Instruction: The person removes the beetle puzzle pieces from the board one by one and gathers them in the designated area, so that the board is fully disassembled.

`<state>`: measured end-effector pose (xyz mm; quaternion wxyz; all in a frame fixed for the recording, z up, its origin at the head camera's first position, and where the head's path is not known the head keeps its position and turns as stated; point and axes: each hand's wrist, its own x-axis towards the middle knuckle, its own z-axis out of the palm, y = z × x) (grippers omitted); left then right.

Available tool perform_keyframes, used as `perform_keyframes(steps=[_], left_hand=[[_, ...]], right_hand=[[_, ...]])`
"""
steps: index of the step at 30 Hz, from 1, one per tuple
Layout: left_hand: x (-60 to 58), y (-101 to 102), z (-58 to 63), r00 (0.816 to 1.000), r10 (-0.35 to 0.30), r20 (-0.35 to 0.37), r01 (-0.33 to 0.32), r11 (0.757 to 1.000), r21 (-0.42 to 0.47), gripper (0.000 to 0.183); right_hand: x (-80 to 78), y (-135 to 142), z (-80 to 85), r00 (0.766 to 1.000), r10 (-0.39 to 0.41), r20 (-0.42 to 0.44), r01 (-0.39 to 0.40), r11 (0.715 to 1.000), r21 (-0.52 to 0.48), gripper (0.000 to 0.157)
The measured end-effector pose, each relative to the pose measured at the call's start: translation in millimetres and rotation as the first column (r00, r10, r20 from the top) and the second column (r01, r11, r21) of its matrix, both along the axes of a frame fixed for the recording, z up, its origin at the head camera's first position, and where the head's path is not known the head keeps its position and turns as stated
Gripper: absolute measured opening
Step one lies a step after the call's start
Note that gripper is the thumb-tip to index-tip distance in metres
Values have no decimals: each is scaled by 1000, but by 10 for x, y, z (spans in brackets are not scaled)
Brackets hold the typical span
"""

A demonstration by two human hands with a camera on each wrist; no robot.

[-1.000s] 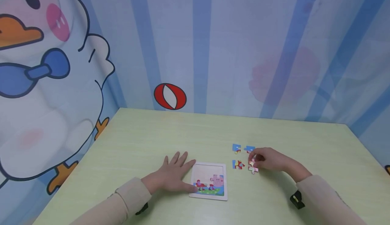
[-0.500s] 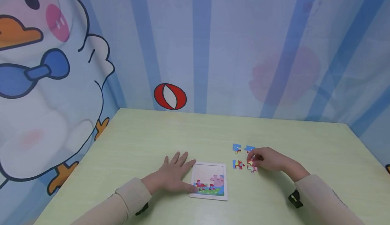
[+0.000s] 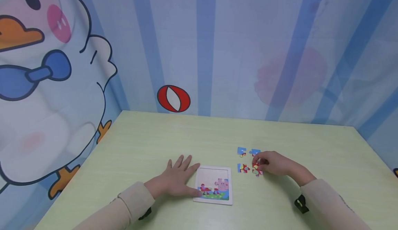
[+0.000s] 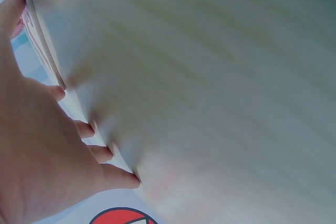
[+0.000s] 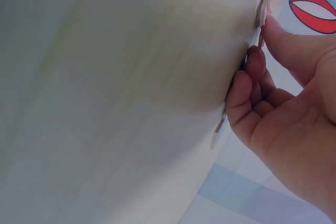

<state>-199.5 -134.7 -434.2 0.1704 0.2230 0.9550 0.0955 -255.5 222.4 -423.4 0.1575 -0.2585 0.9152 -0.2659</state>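
Note:
A square white puzzle tray (image 3: 208, 174) lies in the middle front of the table. Its lower part holds fitted pieces, including a pink pig face (image 3: 221, 184) and green grass. My left hand (image 3: 174, 181) is spread flat on the tabletop, thumb over the tray's lower left corner and index finger at its upper left corner. To the right, my right hand (image 3: 273, 162) holds a red and yellow puzzle piece (image 3: 257, 170) between thumb and fingers, low at the table. In the right wrist view the thumb (image 5: 278, 38) lies along the piece's edge and the fingers are curled.
Several loose pieces surround the right fingertips: a blue one (image 3: 241, 151) at the back left, another blue one (image 3: 255, 152) partly behind the hand, and a red and blue one (image 3: 243, 168) beside it. A printed curtain (image 3: 205, 50) hangs behind the table (image 3: 149, 136).
The piece under my right hand has shifted slightly left and now shows red and yellow where it looked pale pink. The left hand has stayed in place.

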Motion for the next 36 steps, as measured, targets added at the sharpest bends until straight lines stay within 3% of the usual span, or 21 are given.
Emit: perform_keyframes(steps=[13, 20, 29, 36], left_hand=[[-2, -1, 1, 1000, -12, -6, 12, 1000, 0, 96], [-1, -4, -3, 1000, -12, -6, 13, 1000, 6, 96], [-2, -5, -9, 1000, -9, -9, 9, 1000, 2, 96], [3, -1, 9, 1000, -11, -2, 11, 1000, 8, 96]], right_hand=[[-14, 17, -8, 1000, 17, -23, -18, 1000, -14, 13], [-13, -30, 105, 999, 4, -47, -7, 999, -51, 18], [99, -305, 362, 993, 101, -64, -109, 982, -157, 25], [189, -542, 438, 986, 164, -35, -168, 962, -214, 29]])
